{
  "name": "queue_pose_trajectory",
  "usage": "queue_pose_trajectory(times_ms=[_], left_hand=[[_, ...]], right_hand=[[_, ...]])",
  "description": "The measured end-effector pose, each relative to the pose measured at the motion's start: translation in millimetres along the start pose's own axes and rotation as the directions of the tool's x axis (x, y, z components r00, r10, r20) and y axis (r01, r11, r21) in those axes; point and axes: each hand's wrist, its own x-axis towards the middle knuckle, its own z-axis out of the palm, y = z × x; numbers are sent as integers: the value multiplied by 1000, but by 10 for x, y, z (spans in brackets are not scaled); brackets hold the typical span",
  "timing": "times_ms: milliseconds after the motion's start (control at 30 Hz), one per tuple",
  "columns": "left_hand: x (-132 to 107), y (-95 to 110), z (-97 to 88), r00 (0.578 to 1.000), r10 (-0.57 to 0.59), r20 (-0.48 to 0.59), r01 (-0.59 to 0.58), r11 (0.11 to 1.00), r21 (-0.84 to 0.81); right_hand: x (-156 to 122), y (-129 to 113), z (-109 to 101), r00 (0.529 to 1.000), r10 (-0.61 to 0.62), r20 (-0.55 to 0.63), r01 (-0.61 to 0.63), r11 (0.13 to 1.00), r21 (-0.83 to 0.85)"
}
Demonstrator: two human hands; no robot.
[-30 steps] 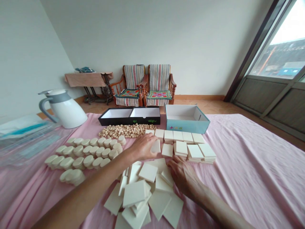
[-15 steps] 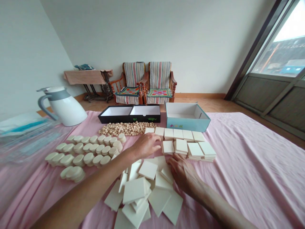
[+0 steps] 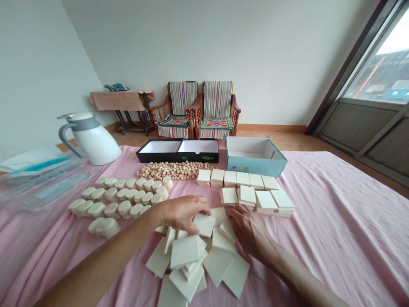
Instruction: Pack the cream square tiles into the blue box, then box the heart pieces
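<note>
My left hand (image 3: 185,212) is over the upper part of a loose pile of pale square wooden tiles (image 3: 187,251). Its thumb and fingers close on the edges of one square wooden tile (image 3: 205,225). My right hand (image 3: 247,224) rests low beside the pile, in front of the near row of stacked square tiles (image 3: 266,200). Its fingers are curled together, and whatever is under them is hidden. Behind that row, a farther row of stacked square tiles (image 3: 243,179) runs sideways in front of the light blue box (image 3: 255,165).
Round wooden discs (image 3: 111,209) stand in stacked rows on the left. Small wooden beads (image 3: 172,171) lie heaped before a black box with two compartments (image 3: 159,157). A white jug (image 3: 100,145) and clear plastic packaging (image 3: 41,183) are farther left, on pink cloth (image 3: 335,221).
My left hand has come down from the far row of tile stacks to the loose pile and taken hold of a tile there. My right hand has stayed about where it was.
</note>
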Motion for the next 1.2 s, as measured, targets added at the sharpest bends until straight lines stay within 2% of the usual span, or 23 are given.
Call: queue_pose_trajectory(times_ms=[133, 200, 267, 333, 400, 467, 600, 700, 833, 900, 1067, 1200], left_hand=[[18, -13, 75, 996, -15, -82, 16, 1000, 14], [56, -9, 84, 983, -67, -171, 69, 998, 8], [139, 4, 70, 946, -155, -286, 146, 988, -50], [271, 24, 49, 891, -254, -376, 205, 965, -166], [435, 49, 34, 837, -339, -428, 244, 934, -261], [602, 82, 27, 796, -396, -458, 298, 915, -272], [843, 158, 23, 749, -430, -505, 360, 903, -235], [913, 181, 32, 732, -425, -533, 372, 904, -209], [872, 119, 63, 733, -418, -537, 341, 908, -243], [796, 63, 67, 749, -403, -526, 293, 913, -283], [468, -71, 57, 855, -307, -418, 205, 940, -271], [220, -135, 149, 938, -200, -282, 178, 979, -102]], right_hand=[[2, 7, 2, 1000, 18, -1, -18, 1000, 4], [1, 10, 1, 1000, 23, 7, -23, 1000, 4], [-2, 9, -2, 1000, 18, 14, -18, 1000, 7], [-4, 5, -6, 1000, 17, 11, -17, 1000, 12], [-5, 1, -11, 1000, 23, 5, -23, 1000, 17], [-7, 2, -13, 1000, 20, 6, -20, 1000, 18], [-8, 19, 2, 1000, 1, -1, -1, 1000, 16], [-5, 33, 20, 1000, 6, -6, -6, 1000, 7], [-6, 27, 20, 1000, 10, 4, -10, 1000, 1], [-9, 19, 12, 1000, 15, 11, -15, 1000, 1], [-10, 11, 4, 1000, 24, 13, -24, 1000, 11], [-4, 3, 3, 1000, 28, 12, -29, 999, 15]])
